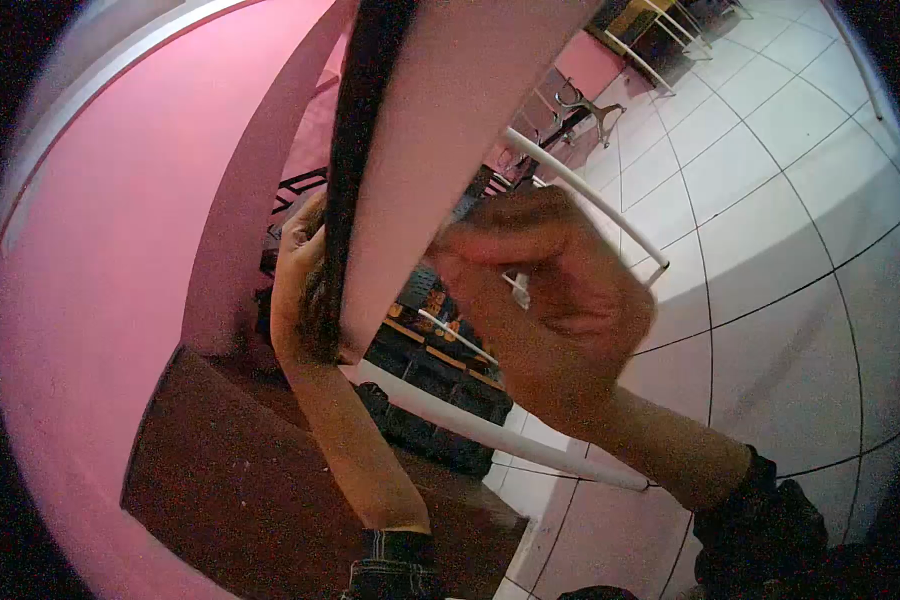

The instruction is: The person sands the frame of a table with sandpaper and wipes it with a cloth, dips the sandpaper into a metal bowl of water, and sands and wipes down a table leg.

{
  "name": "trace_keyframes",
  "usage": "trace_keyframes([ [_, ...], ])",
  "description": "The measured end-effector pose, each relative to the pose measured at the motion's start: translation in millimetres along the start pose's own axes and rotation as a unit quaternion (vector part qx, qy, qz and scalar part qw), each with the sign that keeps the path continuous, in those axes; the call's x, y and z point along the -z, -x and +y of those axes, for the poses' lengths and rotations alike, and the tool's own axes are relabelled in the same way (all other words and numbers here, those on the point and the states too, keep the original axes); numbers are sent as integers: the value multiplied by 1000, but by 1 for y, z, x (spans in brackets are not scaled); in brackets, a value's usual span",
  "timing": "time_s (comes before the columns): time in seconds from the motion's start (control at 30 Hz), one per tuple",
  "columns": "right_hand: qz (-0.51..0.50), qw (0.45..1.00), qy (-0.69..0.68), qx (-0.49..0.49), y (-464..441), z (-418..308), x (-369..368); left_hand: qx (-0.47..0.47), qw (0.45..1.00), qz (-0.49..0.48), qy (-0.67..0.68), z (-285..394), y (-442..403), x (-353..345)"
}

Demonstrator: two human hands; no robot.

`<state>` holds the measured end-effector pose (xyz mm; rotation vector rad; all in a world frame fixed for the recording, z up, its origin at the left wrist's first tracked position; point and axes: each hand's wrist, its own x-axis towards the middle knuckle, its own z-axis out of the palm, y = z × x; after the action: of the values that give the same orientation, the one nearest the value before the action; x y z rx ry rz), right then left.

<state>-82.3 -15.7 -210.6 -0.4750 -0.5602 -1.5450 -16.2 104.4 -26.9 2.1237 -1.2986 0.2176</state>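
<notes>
A pale board with a dark edge (420, 140) stands steeply tilted close in front of me. White tubes (510, 430) run out from beside it like legs, so it looks like a table turned on its side. On the board's left, my left hand (305, 250) curls against the dark edge, its fingertips partly hidden. My right hand (560, 290) is closed on the other side, with its fingertips near the board's right border. A small whitish patch shows between its fingers and palm, too blurred to name.
Below my left arm lies a dark red-brown flat surface (220, 460). A pink wall (100, 250) rises on the left. Black crates or seats (435, 435) are behind the board. White floor tiles (770, 220) spread to the right, with a metal chair base (595, 110) farther off.
</notes>
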Motion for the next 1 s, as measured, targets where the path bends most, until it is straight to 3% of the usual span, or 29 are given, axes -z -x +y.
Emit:
trace_keyframes([
  [0.07,-57,995,71,-34,12,11,-6,5,1000,-6,30,4,4,-3],
  [0.1,-54,997,55,-2,17,18,-10,9,1000,-1,22,2,2,-2],
  [0.23,74,994,-41,-73,-8,-2,3,-11,999,-14,33,-9,0,12],
  [0.37,4,995,-15,100,-5,-8,10,10,999,33,7,-10,-1,7],
  [0.47,-6,998,-5,70,-6,-17,8,-17,999,16,-43,-3,-2,3],
  [0.57,19,996,20,79,-6,-18,1,20,999,43,13,-2,2,-1],
  [0.67,28,997,7,75,-1,-11,-4,124,923,8,364,-11,-4,15],
  [0.77,5,999,46,15,11,2,-7,-8,999,14,47,8,6,-10],
  [0.87,55,998,17,-15,10,6,-11,34,995,71,62,-1,2,-3],
  [0.97,100,993,-9,59,-7,-1,-5,22,998,49,19,-13,3,14],
  [1.0,71,996,11,47,-3,0,-5,17,999,40,6,-16,3,18],
])
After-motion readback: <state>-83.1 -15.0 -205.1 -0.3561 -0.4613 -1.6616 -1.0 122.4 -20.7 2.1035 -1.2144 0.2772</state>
